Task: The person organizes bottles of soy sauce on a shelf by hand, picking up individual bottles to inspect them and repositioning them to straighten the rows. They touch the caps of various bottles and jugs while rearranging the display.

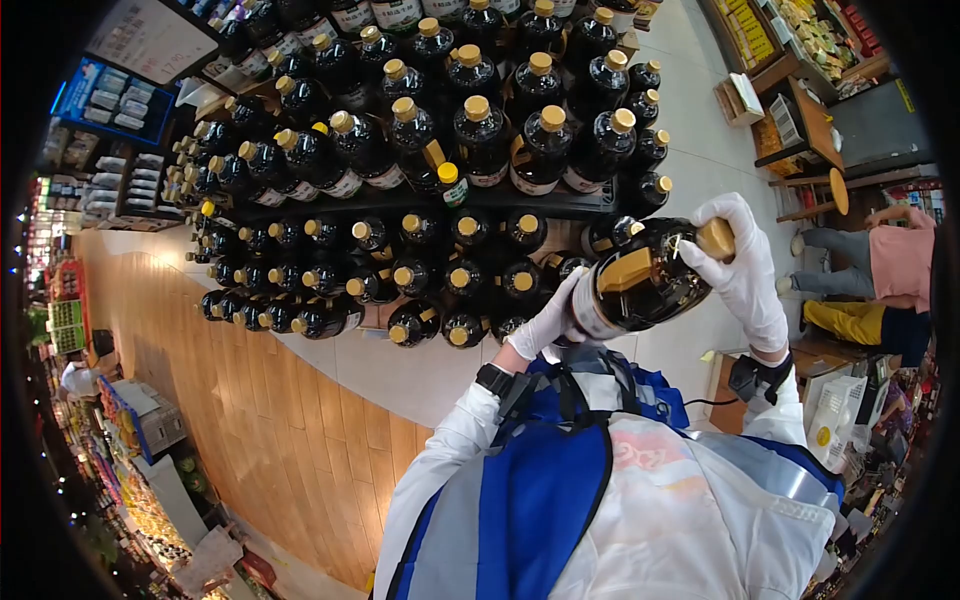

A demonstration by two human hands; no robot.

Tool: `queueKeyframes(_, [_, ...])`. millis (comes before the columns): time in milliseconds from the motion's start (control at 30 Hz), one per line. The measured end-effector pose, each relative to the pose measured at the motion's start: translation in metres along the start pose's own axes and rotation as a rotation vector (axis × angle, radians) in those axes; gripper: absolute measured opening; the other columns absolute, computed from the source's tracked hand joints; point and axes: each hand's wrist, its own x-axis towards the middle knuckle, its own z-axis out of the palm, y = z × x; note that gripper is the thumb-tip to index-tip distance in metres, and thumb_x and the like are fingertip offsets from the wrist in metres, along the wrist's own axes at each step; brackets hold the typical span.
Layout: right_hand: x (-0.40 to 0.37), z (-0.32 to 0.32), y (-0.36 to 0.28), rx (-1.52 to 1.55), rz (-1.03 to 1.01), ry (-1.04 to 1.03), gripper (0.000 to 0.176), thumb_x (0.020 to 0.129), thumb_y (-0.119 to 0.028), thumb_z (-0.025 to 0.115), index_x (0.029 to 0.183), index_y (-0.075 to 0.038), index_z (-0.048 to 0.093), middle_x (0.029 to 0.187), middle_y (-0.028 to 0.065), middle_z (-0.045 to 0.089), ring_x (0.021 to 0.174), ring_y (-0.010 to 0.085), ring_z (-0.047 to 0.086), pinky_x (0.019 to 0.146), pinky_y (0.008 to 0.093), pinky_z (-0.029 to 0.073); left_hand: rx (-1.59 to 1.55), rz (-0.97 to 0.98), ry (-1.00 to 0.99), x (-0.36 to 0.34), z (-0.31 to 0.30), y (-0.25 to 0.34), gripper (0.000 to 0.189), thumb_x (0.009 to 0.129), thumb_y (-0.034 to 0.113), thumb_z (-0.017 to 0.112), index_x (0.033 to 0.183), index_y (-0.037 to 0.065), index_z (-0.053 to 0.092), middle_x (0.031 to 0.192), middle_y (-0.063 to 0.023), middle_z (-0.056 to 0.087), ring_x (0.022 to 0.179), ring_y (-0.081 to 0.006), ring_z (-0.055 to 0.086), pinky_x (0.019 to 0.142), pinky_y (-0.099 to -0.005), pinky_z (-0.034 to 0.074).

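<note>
A large dark bottle (655, 270) with a gold cap and gold neck label is tilted in front of my chest, its cap end up to the right. My left hand (552, 322), in a white glove, is closed around its lower end by the pale label. My right hand (742, 262), also gloved in white, grips the bottle around the gold cap (716, 240). Beyond my hands stand rows of similar dark bottles (480, 140) with gold caps, on a raised tier and a lower tier. A small bottle with a yellow cap (448, 173) hangs among them.
A price sign (150, 38) stands at the upper left, by a blue crate (118, 100) of packages. Wooden flooring (270, 430) runs along the left. People in a pink top (900, 262) and yellow trousers (845, 320) are at the right, near a wooden stool (838, 192).
</note>
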Motion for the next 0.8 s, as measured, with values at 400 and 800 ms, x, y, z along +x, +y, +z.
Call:
queueKeyframes(400, [0.041, 0.039, 0.033, -0.035, -0.106, -0.020, 0.016, 0.076, -0.005, 0.076, 0.086, -0.006, 0.063, 0.087, 0.0077, 0.058, 0.082, 0.0262, 0.063, 0.076, 0.0327, 0.051, -0.048, 0.434, 0.048, 0.040, -0.044, -0.015, 0.046, 0.105, 0.031, 0.044, 0.143, 0.006, 0.044, 0.137, -0.0111, 0.054, 0.129, -0.0239, 0.053, 0.108, -0.0363, 0.045])
queueKeyframes(800, [0.071, 0.098, 0.089, 0.002, -0.151, -0.293, 0.017, 0.081, -0.011, 0.074, 0.089, -0.006, 0.061, 0.093, 0.0088, 0.057, 0.087, 0.0275, 0.062, 0.077, 0.0338, 0.051, 1.736, 0.359, 0.625, 0.047, -0.020, -0.013, 0.047, 0.087, 0.029, 0.070, 0.130, 0.013, 0.061, 0.122, -0.0130, 0.060, 0.110, -0.0324, 0.060, 0.088, -0.0418, 0.054])
